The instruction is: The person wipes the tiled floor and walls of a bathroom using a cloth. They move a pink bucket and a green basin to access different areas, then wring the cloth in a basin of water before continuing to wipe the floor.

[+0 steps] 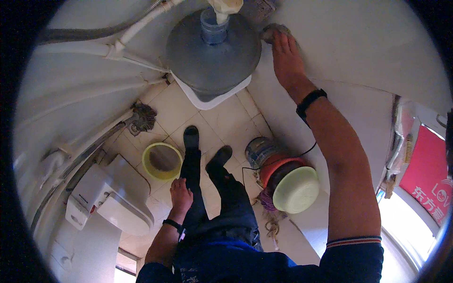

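My right hand (287, 56) is raised to the white wall (354, 49), with its fingers over a greyish rag (274, 32) that lies against the wall surface. Just left of it stands a large grey translucent water jug (212, 65), neck upward, on a white base (205, 103). A pale cloth or bag (226, 7) sits at the mouth of the jug and runs out of the top of the view. Low beside my left thigh hangs my left hand (181, 196), holding nothing, its fingers loosely bent and a little apart.
A yellow-green bucket (145, 166) stands by my feet. The white toilet (125, 212) is at left, near a dark brush head (143, 118). Right of my legs are stacked basins (297, 191), a clear bucket (254, 150) and a black cord (309, 150). White pipes (115, 49) line the left wall.
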The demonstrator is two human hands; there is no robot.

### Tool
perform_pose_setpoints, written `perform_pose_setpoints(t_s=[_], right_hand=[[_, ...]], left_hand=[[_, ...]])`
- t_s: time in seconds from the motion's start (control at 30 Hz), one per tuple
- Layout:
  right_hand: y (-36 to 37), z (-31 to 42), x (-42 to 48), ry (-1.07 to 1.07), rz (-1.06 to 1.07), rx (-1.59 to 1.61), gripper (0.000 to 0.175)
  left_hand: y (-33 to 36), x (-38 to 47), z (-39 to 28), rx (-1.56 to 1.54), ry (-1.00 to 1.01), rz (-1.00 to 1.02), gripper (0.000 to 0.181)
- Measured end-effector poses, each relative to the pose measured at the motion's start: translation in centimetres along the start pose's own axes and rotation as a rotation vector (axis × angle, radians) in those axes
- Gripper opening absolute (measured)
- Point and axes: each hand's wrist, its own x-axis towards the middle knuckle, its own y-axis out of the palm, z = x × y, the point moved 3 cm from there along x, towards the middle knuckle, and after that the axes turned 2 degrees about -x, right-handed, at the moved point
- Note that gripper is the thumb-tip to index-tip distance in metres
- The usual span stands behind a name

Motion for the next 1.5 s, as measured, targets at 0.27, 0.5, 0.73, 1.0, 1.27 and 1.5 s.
perform_pose_setpoints(t_s=[0.27,0.5,0.73,1.0,1.27,1.5], right_hand=[[0.8,4.1,2.9,0.179,0.114,0.276,0.047],[5.0,7.3,5.3,0.374,0.121,0.872,0.045],[12.7,11.8,6.4,0.424,0.130,1.062,0.044],[19.0,13.6,5.1,0.449,0.149,1.141,0.042],[21.3,14.7,1.0,0.435,0.171,1.130,0.041],[19.7,11.9,-4.6,0.115,0.036,0.872,0.037]], left_hand=[[3.1,1.5,0.9,0.042,-0.070,0.050,0.055],[2.3,3.1,-0.8,0.081,0.019,0.063,0.055],[1.9,4.4,-0.7,0.050,0.002,0.076,0.056],[2.2,4.7,0.7,0.026,0.044,0.028,0.058],[2.8,3.8,1.2,0.000,0.038,0.001,0.057],[3.5,3.2,0.6,-0.011,0.060,-0.023,0.054]])
